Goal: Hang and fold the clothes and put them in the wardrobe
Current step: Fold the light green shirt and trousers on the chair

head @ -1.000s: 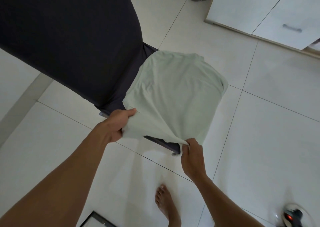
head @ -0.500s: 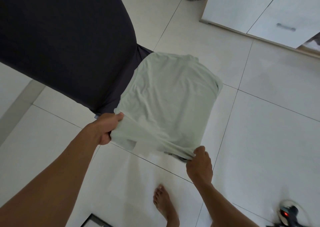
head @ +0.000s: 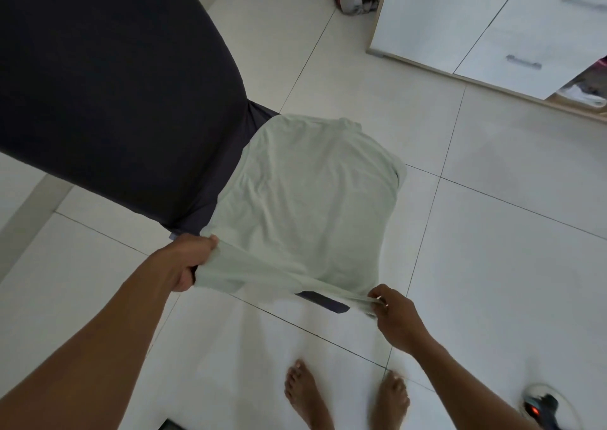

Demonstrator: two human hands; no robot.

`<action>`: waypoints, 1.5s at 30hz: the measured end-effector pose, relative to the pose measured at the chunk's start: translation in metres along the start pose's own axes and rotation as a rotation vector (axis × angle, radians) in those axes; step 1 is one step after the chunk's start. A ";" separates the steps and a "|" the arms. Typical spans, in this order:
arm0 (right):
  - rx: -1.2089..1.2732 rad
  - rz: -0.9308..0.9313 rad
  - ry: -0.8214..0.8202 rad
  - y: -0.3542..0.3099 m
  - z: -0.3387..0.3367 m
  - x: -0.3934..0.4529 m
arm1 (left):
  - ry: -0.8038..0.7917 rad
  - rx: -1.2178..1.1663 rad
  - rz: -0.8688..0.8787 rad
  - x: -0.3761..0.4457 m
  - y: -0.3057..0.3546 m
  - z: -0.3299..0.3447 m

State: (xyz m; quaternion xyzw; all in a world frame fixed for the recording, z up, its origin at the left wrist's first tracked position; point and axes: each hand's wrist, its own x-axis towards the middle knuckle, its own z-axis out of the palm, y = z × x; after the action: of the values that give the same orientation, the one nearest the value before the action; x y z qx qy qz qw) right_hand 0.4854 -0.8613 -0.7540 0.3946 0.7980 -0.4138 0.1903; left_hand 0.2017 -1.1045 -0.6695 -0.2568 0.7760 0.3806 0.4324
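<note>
Both hands, left hand (head: 184, 265) and right hand (head: 395, 318), pinch a pale green shirt (head: 305, 199) spread unfolded; wardrobe (head: 492, 19) waits at two o'clock.

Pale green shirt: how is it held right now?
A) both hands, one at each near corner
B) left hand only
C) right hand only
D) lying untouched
A: the left hand grips one near corner of the pale green shirt and the right hand pinches the other, stretching the edge between them.

Both bare arms reach forward; the left hand (head: 184, 263) and right hand (head: 395, 318) each grip the pale green cotton garment's (head: 305, 199) near edge.
</note>
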 end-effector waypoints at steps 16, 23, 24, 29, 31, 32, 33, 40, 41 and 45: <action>0.053 -0.066 0.180 -0.007 -0.091 0.139 | 0.066 -0.290 0.103 0.041 0.145 0.076; -0.043 -0.300 0.278 -0.053 -0.054 0.134 | 0.505 0.428 0.263 0.073 0.092 0.050; -0.076 -0.340 0.277 -0.064 -0.045 0.132 | 0.484 0.428 0.228 0.077 0.076 0.042; -0.265 -0.483 0.308 -0.134 -0.007 0.145 | 0.447 0.138 0.179 0.093 0.026 0.015; -0.392 -0.493 0.313 -0.162 0.003 0.155 | 0.405 0.067 0.268 0.103 0.020 0.014; -0.432 -0.453 0.277 -0.175 0.007 0.159 | 0.381 0.072 0.311 0.109 0.018 0.013; -0.438 -0.387 0.232 -0.186 0.009 0.163 | 0.352 0.097 0.335 0.114 0.017 0.012; -0.229 -0.129 0.082 -0.220 0.020 0.189 | 0.287 0.380 0.369 0.121 0.023 -0.002; -0.157 -0.146 0.060 -0.223 0.017 0.191 | 0.291 0.394 0.341 0.123 0.019 -0.008; -0.017 -0.180 0.053 -0.236 -0.002 0.201 | 0.197 0.414 0.304 0.132 0.009 -0.024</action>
State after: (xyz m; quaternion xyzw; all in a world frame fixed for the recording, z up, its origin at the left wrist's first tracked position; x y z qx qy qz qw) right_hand 0.1760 -0.8463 -0.7594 0.3304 0.8386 -0.4119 0.1343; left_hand 0.1189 -1.1280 -0.7729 -0.0793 0.9052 0.2478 0.3360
